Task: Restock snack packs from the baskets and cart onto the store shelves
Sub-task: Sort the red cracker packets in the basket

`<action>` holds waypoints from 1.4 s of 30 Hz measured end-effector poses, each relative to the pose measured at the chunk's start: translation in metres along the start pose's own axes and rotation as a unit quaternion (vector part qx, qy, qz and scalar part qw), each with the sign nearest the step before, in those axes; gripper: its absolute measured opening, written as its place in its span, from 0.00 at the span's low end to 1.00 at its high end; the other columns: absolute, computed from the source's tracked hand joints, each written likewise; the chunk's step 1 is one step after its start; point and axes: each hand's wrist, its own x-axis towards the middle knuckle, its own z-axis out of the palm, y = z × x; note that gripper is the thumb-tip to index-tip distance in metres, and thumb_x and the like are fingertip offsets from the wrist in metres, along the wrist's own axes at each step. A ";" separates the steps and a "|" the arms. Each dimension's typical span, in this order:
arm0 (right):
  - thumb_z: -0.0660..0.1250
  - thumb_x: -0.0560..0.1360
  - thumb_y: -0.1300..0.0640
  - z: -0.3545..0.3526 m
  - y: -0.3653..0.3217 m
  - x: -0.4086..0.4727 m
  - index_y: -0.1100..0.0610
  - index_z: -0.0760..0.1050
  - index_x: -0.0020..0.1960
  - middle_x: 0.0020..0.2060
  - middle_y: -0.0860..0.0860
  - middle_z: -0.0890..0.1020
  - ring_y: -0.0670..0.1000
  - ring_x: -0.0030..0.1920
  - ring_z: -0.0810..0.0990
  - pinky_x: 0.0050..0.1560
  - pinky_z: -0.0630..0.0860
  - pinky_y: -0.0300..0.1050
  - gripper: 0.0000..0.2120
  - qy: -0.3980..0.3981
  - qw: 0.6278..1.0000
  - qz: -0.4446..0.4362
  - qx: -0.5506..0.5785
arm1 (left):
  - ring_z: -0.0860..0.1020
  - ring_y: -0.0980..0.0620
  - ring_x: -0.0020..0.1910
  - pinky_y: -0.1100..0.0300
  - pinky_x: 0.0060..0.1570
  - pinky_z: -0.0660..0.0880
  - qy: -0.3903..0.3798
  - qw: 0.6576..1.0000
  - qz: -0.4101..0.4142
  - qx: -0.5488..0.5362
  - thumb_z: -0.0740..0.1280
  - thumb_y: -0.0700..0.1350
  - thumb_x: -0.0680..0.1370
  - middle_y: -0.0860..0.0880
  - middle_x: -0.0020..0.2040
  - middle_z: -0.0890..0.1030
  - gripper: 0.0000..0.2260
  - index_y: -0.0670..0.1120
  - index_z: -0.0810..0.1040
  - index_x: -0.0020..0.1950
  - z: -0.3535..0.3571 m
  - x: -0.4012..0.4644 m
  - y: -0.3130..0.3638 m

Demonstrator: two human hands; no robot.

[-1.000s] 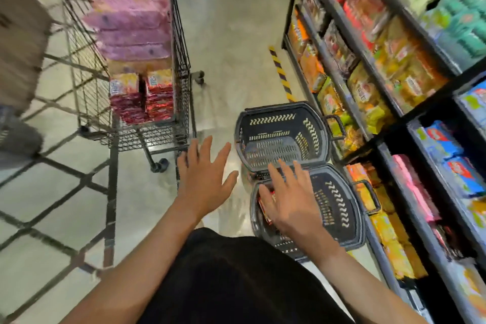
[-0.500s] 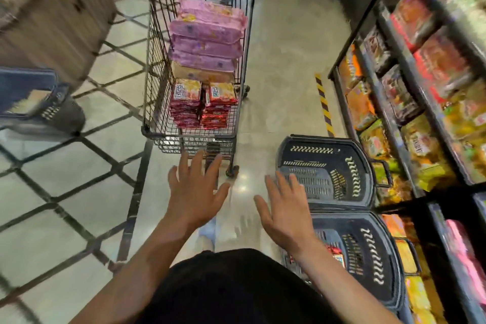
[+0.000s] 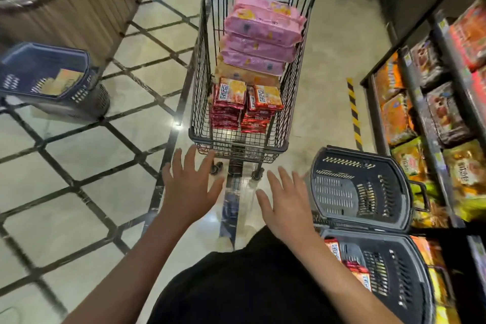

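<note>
Left hand and right hand: fingers spread, holding nothing, extended toward near end of cart, probably to reach red snack packs stacked there.

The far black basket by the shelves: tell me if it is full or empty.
Empty. The far black basket shows only its bare slotted floor and walls, while the near basket holds red packs.
</note>
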 end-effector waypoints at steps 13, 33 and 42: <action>0.43 0.81 0.35 0.008 0.010 0.122 0.51 0.66 0.79 0.79 0.57 0.66 0.67 0.79 0.59 0.78 0.57 0.65 0.34 -0.057 0.997 0.043 -0.002 | 0.49 0.35 0.81 0.33 0.75 0.53 -0.063 0.998 -0.009 -0.005 0.57 0.63 0.82 0.42 0.83 0.54 0.29 0.56 0.57 0.82 0.008 0.118 -0.009; 0.66 0.81 0.44 0.031 0.069 0.412 0.57 0.71 0.74 0.73 0.62 0.71 0.67 0.72 0.69 0.72 0.66 0.62 0.26 -0.125 0.992 0.020 -0.022 | 0.56 0.36 0.80 0.37 0.74 0.59 -0.227 0.971 -0.073 0.001 0.58 0.62 0.82 0.37 0.81 0.58 0.34 0.42 0.59 0.81 0.070 0.375 0.007; 0.71 0.75 0.36 0.093 0.103 0.504 0.58 0.66 0.70 0.69 0.65 0.69 0.69 0.68 0.69 0.68 0.69 0.61 0.34 -0.178 0.969 0.170 0.027 | 0.64 0.35 0.76 0.39 0.73 0.66 -0.215 0.924 -0.265 -0.172 0.67 0.62 0.79 0.33 0.78 0.60 0.43 0.36 0.53 0.81 0.133 0.422 -0.002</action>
